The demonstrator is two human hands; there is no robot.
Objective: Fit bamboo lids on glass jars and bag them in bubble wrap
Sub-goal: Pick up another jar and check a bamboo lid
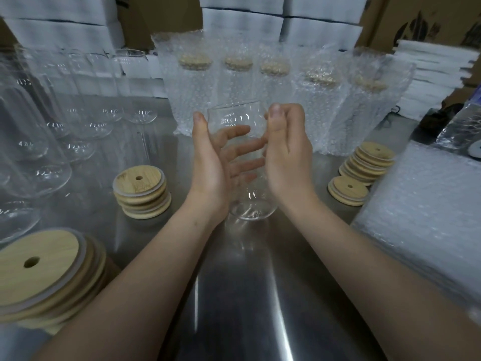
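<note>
The glass jar (pixel 243 165) stood lidless between both hands, its long axis near upright and its open mouth tipped away from the person. The left hand (pixel 210 162) cradled it with fingers straight and spread behind the glass, while the right hand (pixel 286 152) curled against its right wall, thumb by the rim. A lid seemed due next: one bamboo lid stack (pixel 141 191) lay left of the left hand, another lid stack (pixel 348 190) right of the right, roughly equally near.
</note>
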